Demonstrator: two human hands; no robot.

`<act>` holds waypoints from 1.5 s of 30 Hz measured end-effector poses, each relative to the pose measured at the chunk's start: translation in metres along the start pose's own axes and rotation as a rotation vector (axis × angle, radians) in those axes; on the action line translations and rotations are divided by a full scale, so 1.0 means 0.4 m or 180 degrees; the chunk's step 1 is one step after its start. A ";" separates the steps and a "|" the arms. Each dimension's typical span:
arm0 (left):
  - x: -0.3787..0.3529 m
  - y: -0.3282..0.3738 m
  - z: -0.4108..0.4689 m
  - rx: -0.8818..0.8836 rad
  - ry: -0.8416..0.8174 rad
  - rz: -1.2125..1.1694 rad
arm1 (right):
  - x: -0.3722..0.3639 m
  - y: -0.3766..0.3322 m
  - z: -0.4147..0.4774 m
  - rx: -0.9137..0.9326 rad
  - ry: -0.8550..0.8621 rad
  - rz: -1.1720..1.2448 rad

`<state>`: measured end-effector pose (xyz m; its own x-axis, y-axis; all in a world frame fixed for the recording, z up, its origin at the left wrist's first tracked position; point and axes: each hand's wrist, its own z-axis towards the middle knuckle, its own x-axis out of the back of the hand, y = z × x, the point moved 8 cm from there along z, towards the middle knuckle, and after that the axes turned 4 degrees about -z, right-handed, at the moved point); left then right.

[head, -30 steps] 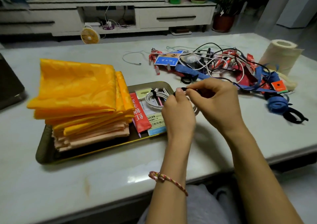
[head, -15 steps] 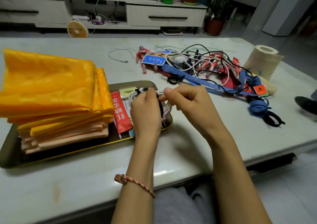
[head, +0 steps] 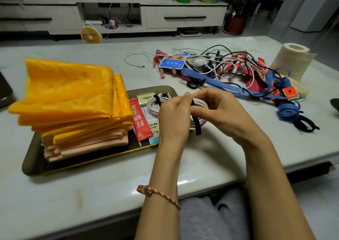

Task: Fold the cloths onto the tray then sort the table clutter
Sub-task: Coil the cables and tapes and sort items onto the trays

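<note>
Item: coiled cable, over tray's right edge; left hand grips it, right hand pinches black strap, probably to bind the coil.

The place is a home living room. Behind the pale, stone-look low table runs a long white media cabinet with drawers and an open shelf where chargers and cords are plugged in. Potted plants stand on top of it and beside it, and a small yellow fan sits on the tiled floor in front.
</note>
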<state>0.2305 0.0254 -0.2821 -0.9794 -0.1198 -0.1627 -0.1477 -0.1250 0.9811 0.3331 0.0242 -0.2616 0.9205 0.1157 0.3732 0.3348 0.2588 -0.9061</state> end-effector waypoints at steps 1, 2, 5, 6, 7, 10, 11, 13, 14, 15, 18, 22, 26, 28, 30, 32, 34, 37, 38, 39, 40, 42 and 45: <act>0.001 0.000 -0.001 0.0016 -0.0021 0.0021 | 0.001 0.002 -0.001 -0.0033 0.0007 0.0076; 0.001 -0.001 0.000 0.0032 -0.0028 0.0030 | 0.003 0.004 -0.001 -0.0049 0.0041 0.0103; 0.004 -0.005 0.004 0.0047 0.0004 0.0079 | 0.009 0.006 -0.003 -0.0130 0.0192 0.0117; 0.002 -0.002 0.004 0.0000 0.0018 0.0068 | 0.012 0.009 -0.004 -0.0168 0.0226 0.0116; 0.002 0.001 0.004 -0.0058 0.0030 0.0058 | 0.013 0.013 -0.004 -0.0224 0.0250 0.0110; -0.002 0.005 0.002 -0.0230 0.0058 0.0134 | 0.014 0.028 -0.005 -0.0410 0.0226 0.0159; -0.002 0.008 0.002 -0.0286 0.0071 0.0161 | 0.013 0.031 -0.005 -0.0454 0.0212 0.0222; -0.002 0.013 0.000 -0.0360 0.0078 0.0189 | 0.012 0.037 -0.007 -0.0534 0.0220 0.0408; 0.000 0.015 0.000 -0.0374 0.0085 0.0202 | 0.011 0.041 -0.008 -0.0583 0.0224 0.0516; 0.001 0.017 0.000 -0.0371 0.0088 0.0213 | 0.007 0.044 -0.010 -0.0638 0.0209 0.0601; 0.002 0.018 -0.001 -0.0318 0.0036 0.0179 | -0.006 0.054 -0.012 -0.0793 0.0103 0.0653; 0.010 0.025 0.000 -0.0546 0.0058 0.0149 | -0.008 0.064 -0.012 -0.0924 0.0027 0.0731; 0.016 0.040 0.000 -0.0781 0.0115 0.0002 | -0.005 0.059 -0.016 -0.1004 -0.0096 0.1217; 0.011 0.041 0.000 -0.0793 0.0089 -0.0077 | 0.001 0.068 -0.016 -0.1120 0.0025 0.1427; 0.001 0.035 0.001 -0.0789 0.0028 -0.0064 | 0.004 0.076 -0.013 -0.1195 0.0205 0.1509; -0.002 0.029 0.003 -0.0816 0.0020 0.0040 | 0.003 0.083 -0.011 -0.1261 0.0351 0.1454; -0.003 0.034 0.002 -0.0922 0.0013 0.0179 | 0.009 0.095 -0.010 -0.1353 0.0539 0.1283; -0.017 0.032 -0.001 -0.0955 -0.0131 0.0375 | 0.031 0.099 -0.012 -0.1355 0.0726 0.0581; -0.026 0.029 -0.004 -0.0937 -0.0212 0.0444 | 0.040 0.097 -0.013 -0.1325 0.0748 0.0411; -0.033 0.028 -0.006 -0.0948 -0.0279 0.0543 | 0.046 0.095 -0.015 -0.1282 0.0738 0.0356; -0.038 0.029 -0.008 -0.0984 -0.0325 0.0644 | 0.048 0.092 -0.016 -0.1225 0.0677 0.0407; -0.040 0.041 -0.011 -0.1122 -0.0340 0.0773 | 0.045 0.085 -0.017 -0.1102 0.0454 0.0687; -0.042 0.057 -0.015 -0.1327 -0.0300 0.0889 | 0.033 0.090 -0.012 -0.1090 0.0171 0.1301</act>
<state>0.2444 0.0185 -0.2575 -0.9847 -0.1177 0.1287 0.1701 -0.4856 0.8575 0.3584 0.0302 -0.2901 0.9956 0.0901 -0.0265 -0.0150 -0.1259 -0.9919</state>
